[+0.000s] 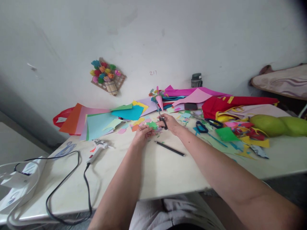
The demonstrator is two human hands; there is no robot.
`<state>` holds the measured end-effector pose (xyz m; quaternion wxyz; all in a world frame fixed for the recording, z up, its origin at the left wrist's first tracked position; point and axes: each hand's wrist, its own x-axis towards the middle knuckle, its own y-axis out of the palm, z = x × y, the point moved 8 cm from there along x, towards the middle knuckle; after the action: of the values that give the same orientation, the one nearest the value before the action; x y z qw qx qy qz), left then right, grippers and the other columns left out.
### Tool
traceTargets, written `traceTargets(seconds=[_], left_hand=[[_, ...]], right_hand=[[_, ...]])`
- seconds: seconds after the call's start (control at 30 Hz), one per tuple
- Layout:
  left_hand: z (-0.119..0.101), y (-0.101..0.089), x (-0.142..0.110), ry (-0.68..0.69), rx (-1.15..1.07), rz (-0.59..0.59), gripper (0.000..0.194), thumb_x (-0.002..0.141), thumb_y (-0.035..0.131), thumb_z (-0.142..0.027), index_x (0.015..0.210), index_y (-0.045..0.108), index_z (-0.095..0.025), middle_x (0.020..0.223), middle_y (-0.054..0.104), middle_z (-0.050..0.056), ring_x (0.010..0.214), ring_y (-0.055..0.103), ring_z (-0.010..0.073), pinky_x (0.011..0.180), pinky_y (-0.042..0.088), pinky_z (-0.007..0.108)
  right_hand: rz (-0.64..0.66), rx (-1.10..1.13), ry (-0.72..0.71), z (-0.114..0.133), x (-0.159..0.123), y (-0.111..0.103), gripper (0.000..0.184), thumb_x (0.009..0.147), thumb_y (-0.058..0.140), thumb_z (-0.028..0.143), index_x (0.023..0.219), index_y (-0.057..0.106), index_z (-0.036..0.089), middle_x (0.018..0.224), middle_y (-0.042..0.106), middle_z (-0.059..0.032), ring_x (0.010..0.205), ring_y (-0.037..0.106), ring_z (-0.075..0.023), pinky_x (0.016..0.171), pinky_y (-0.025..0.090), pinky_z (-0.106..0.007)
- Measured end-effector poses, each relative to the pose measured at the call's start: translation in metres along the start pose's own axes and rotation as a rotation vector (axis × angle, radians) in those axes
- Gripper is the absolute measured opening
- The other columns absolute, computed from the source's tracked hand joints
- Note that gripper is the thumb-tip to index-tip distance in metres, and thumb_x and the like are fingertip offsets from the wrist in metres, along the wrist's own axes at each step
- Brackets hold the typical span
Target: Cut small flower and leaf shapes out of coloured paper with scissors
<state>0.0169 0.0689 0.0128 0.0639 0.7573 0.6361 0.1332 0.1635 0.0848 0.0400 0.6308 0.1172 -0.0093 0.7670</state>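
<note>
My left hand (143, 134) is closed on a small green paper cutout (152, 125) with a jagged outline, low over the table. Black-handled scissors (163, 122) are in my right hand (169, 124), their blades pointing up and away from me, just right of the cutout. Whether the blades are apart, I cannot tell. Paper scraps (137, 122) of several colours lie behind and around my hands. A black pen (169, 148) rests on the table in front of them.
A white glue gun (97, 151) with a black cord lies left, near a white power strip (26, 188). Coloured sheets (98, 124) spread along the back. Blue-handled scissors (201, 126), a red cloth (223, 105) and green fruit-like shapes (275, 125) are on the right.
</note>
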Motion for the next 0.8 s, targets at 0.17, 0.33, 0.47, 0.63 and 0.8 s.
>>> traceTargets(seconds=[0.17, 0.33, 0.47, 0.63, 0.8], left_hand=[[0.0053, 0.0015, 0.0015, -0.028, 0.025, 0.016, 0.024, 0.054, 0.083, -0.026, 0.061, 0.064, -0.014, 0.059, 0.063, 0.004, 0.056, 0.060, 0.0142, 0.058, 0.054, 0.028], [0.0070, 0.0006, 0.0032, -0.083, -0.079, -0.026, 0.036, 0.062, 0.078, -0.047, 0.069, 0.064, -0.015, 0.063, 0.065, 0.005, 0.055, 0.061, 0.0170, 0.060, 0.055, 0.033], [0.0076, -0.0008, 0.0037, -0.105, -0.114, -0.038, 0.053, 0.065, 0.066, -0.069, 0.062, 0.061, -0.016, 0.059, 0.064, 0.007, 0.057, 0.064, 0.0213, 0.063, 0.055, 0.038], [0.0057, -0.0016, 0.0040, -0.077, -0.108, -0.038, 0.052, 0.066, 0.066, -0.068, 0.061, 0.062, -0.016, 0.056, 0.062, 0.006, 0.055, 0.063, 0.0203, 0.063, 0.056, 0.038], [0.0052, -0.0040, 0.0032, -0.055, 0.018, -0.030, 0.042, 0.065, 0.074, -0.056, 0.064, 0.062, -0.016, 0.050, 0.061, 0.004, 0.041, 0.054, 0.0140, 0.048, 0.049, 0.029]], right_hand=[[-0.010, -0.013, -0.009, 0.0066, -0.0029, 0.0033, 0.029, 0.057, 0.067, 0.011, 0.083, 0.056, 0.018, 0.051, 0.054, 0.0079, 0.048, 0.051, -0.0092, 0.048, 0.039, -0.020], [-0.018, -0.033, -0.024, 0.0059, -0.0021, 0.0032, 0.028, 0.057, 0.066, 0.014, 0.083, 0.055, 0.018, 0.052, 0.053, 0.0078, 0.048, 0.050, -0.0091, 0.048, 0.038, -0.021], [-0.002, -0.046, -0.039, 0.0055, -0.0019, 0.0048, 0.027, 0.056, 0.066, 0.016, 0.082, 0.055, 0.018, 0.052, 0.052, 0.0077, 0.048, 0.048, -0.0084, 0.047, 0.036, -0.020], [0.003, -0.050, -0.021, 0.0048, -0.0026, 0.0062, 0.028, 0.056, 0.065, 0.016, 0.083, 0.055, 0.018, 0.054, 0.053, 0.0070, 0.049, 0.049, -0.0087, 0.047, 0.036, -0.021], [0.005, -0.037, -0.024, 0.0036, -0.0020, 0.0060, 0.031, 0.055, 0.066, 0.016, 0.085, 0.055, 0.018, 0.055, 0.054, 0.0072, 0.049, 0.049, -0.0096, 0.048, 0.038, -0.022]])
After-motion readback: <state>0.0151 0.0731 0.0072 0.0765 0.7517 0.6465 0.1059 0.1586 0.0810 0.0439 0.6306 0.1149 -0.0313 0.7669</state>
